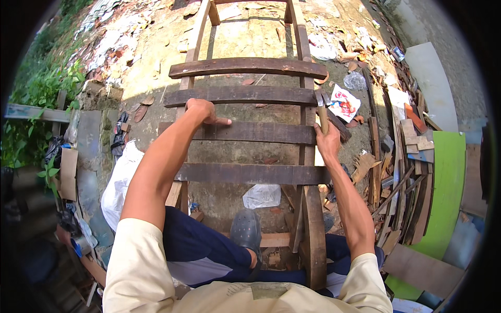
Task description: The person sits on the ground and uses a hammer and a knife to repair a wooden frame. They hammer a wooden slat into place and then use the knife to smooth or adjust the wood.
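Observation:
A dark wooden frame, like a long bench or ladder, stretches away in front of me, with several slats lying across two rails. My left hand (202, 111) is closed at the left end of the second slat from the far side (250, 95). One of its digits reaches out over the upper edge of the third slat (261, 133); the other fingertips are partly hidden. In my right hand (327, 140) is a hammer (323, 119), gripped by its wooden handle, its metal head up beside the second slat's right end. The nearest slat (250, 173) lies across both rails.
My shoe (246, 229) stands beneath the frame, near a clear plastic bag (262, 196). Wood scraps (415, 141) and a green board (449, 177) line the right. A white sack (119, 182) lies left, below green plants (44, 94). Leaves and litter cover the far ground.

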`<state>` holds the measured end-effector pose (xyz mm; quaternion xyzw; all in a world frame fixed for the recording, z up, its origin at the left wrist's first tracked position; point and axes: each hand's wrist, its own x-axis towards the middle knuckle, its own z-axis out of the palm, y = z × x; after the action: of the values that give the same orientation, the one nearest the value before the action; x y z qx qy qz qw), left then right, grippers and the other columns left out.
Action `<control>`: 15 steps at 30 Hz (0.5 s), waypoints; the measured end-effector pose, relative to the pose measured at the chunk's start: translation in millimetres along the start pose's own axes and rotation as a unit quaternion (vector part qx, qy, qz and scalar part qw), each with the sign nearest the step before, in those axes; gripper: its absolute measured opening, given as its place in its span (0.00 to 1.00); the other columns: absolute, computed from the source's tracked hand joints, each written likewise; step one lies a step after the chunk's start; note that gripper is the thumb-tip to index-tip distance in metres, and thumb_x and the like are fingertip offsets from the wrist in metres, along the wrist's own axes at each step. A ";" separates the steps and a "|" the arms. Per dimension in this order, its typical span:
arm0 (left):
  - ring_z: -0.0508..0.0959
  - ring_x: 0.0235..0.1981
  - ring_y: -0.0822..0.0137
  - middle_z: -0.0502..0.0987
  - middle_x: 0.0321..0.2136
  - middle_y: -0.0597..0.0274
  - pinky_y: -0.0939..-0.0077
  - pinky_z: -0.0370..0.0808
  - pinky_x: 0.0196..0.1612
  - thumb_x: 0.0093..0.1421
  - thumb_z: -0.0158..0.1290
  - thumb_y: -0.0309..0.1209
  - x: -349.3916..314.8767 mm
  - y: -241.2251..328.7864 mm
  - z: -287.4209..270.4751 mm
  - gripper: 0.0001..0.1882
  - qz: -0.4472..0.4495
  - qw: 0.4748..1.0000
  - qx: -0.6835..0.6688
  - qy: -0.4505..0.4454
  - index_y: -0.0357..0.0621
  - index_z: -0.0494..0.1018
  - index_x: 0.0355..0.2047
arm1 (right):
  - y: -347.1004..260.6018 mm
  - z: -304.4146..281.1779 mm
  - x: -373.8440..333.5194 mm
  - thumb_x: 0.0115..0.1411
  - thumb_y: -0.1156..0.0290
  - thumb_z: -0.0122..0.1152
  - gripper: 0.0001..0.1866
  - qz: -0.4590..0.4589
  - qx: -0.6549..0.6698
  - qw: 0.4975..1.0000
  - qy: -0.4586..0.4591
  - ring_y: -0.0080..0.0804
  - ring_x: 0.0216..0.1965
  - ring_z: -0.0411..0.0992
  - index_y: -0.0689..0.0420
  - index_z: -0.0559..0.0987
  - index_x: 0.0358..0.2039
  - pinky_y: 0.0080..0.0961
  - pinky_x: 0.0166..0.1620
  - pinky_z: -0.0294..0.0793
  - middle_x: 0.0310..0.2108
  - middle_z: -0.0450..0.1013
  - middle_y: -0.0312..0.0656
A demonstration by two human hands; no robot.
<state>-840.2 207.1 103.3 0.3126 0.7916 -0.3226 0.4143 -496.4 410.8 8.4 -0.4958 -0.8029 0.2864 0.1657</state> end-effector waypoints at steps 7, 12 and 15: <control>0.54 0.73 0.50 0.57 0.70 0.45 0.50 0.56 0.71 0.62 0.39 0.73 39.2 72.0 -1.3 0.48 0.091 0.899 -0.094 0.418 0.50 0.59 0.70 | -2.5 19.6 -9.4 0.59 0.57 0.69 0.19 -0.056 -0.063 0.994 0.069 0.54 0.54 0.71 0.59 0.81 0.42 0.48 0.54 0.70 0.46 0.77 0.53; 0.31 0.77 0.47 0.31 0.76 0.45 0.40 0.33 0.74 0.55 0.38 0.80 51.1 109.9 9.5 0.61 0.113 0.945 -0.093 0.291 0.58 0.35 0.77 | -14.1 12.0 -13.6 0.59 0.58 0.70 0.23 -0.005 -0.059 0.998 0.036 0.54 0.59 0.68 0.61 0.80 0.47 0.49 0.57 0.70 0.49 0.76 0.55; 0.23 0.76 0.47 0.23 0.75 0.48 0.39 0.28 0.73 0.50 0.37 0.84 69.5 97.9 -10.5 0.65 0.124 0.967 -0.119 0.190 0.63 0.26 0.76 | -19.8 12.3 -9.7 0.58 0.58 0.70 0.21 -0.006 -0.051 0.998 0.031 0.55 0.59 0.67 0.61 0.80 0.45 0.48 0.57 0.70 0.49 0.76 0.56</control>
<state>-802.3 289.3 23.8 0.4121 0.8436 -0.1069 0.3272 -512.7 391.7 11.2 -0.5074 -0.8140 0.2284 0.1666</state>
